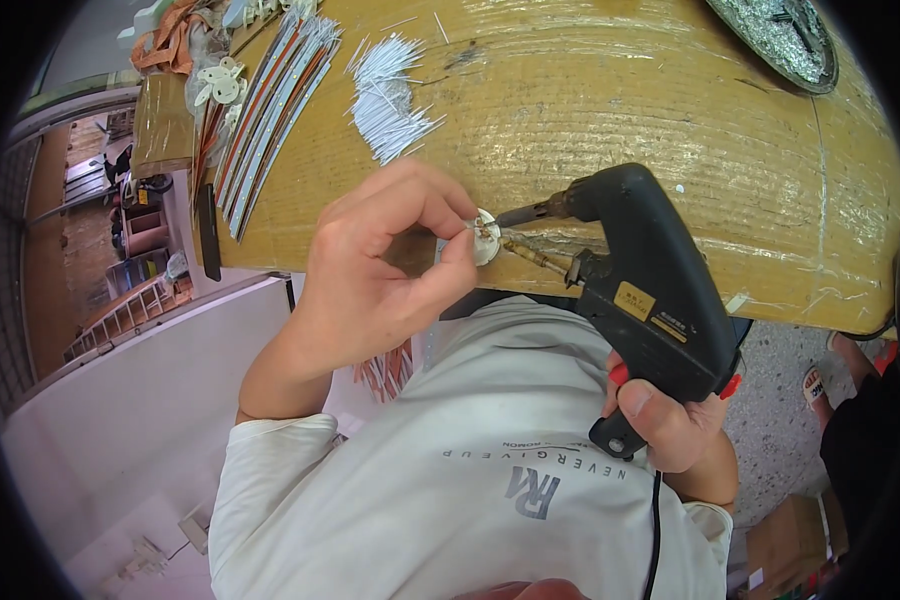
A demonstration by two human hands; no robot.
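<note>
My left hand [380,255] has thumb and forefinger pinched at the left rim of a small white disc [487,248] by the table's near edge. Dark and coppery spots mark the disc's face; whether a thin wire also sits between my fingertips is hidden. Wrapped around the grip of a black soldering gun [660,270] is my right hand [667,425], close to its red trigger. The gun's tip [518,216] reaches leftward to the disc. A thinner brass-coloured tube [538,257] below the tip also points at it. A black cord [655,540] hangs from the grip.
Short white wires [388,98] lie piled on the wooden table [610,90]. Long narrow strips [280,115] and white flat pieces [222,82] are at the far left. A round dish of shiny bits [785,45] sits far right. Another person [870,440] is at the right edge.
</note>
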